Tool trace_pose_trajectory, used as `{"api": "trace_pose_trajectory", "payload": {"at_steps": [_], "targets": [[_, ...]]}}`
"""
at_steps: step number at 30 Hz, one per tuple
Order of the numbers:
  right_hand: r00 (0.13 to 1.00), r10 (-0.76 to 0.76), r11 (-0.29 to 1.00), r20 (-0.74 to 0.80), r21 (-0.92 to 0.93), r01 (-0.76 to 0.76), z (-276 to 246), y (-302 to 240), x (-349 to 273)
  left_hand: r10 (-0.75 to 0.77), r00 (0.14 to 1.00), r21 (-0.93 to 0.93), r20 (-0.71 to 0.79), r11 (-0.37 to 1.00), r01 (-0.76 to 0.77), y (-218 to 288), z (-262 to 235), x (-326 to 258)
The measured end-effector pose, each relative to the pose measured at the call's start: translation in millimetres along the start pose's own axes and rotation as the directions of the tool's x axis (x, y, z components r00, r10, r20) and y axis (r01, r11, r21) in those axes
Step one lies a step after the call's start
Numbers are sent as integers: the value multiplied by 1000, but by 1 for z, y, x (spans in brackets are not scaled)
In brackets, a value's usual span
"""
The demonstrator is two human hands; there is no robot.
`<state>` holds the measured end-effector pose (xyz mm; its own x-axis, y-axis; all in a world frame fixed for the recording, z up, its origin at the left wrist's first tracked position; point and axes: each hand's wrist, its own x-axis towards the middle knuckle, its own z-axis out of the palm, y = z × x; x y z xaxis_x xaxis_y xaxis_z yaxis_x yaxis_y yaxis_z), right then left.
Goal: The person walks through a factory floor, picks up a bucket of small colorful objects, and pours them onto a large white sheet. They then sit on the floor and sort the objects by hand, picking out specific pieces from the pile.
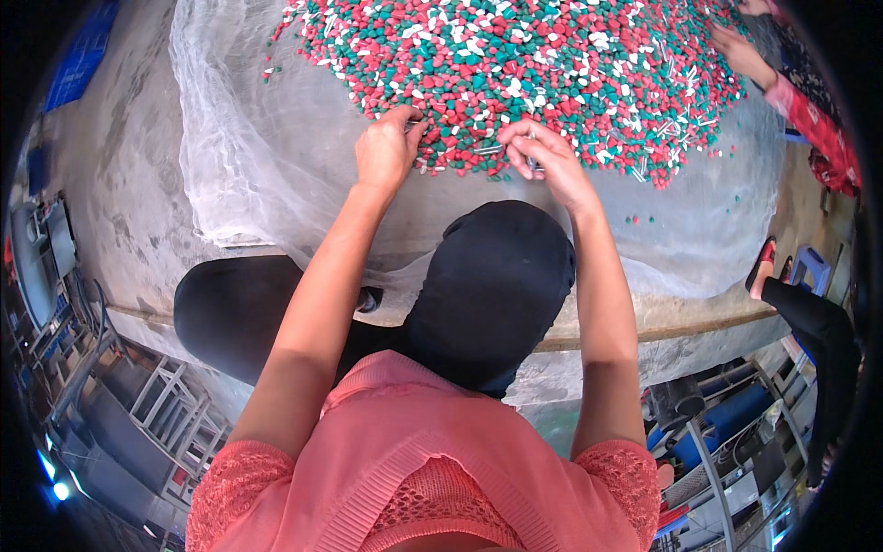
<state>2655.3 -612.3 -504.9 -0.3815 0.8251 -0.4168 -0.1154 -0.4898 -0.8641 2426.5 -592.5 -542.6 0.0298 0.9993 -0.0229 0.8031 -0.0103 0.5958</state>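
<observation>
A wide heap of small red, green and white pieces [515,83], with thin clear and whitish strips mixed in, lies spread in front of me. My left hand [384,155] is at the heap's near left edge, its thumb and fingers pinched together. A small greyish bit shows between those fingertips, too small to name. To its right, my right hand [552,164] is closed with fingers curled. It holds thin shiny strips [489,150]; one sticks out leftward from the fingertips, over the near edge of the heap.
White mesh netting [221,175] lies under the heap on a grey concrete slab [129,212]. My bent knees [497,276] come up close behind my hands. At the right, another person's hand [743,57] reaches to the heap. A blue stool [809,269] stands at far right.
</observation>
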Motion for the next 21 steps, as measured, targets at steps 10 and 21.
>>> {"api": "trace_pose_trajectory", "payload": {"at_steps": [10, 21], "targets": [[943, -329, 19, 58, -997, 68, 19, 25, 15, -21, 988, -137, 150, 990, 42, -16, -16, 16], [997, 56, 990, 61, -131, -47, -6, 6, 3, -247, 968, 52, -32, 967, 249, -11, -14, 3]]}}
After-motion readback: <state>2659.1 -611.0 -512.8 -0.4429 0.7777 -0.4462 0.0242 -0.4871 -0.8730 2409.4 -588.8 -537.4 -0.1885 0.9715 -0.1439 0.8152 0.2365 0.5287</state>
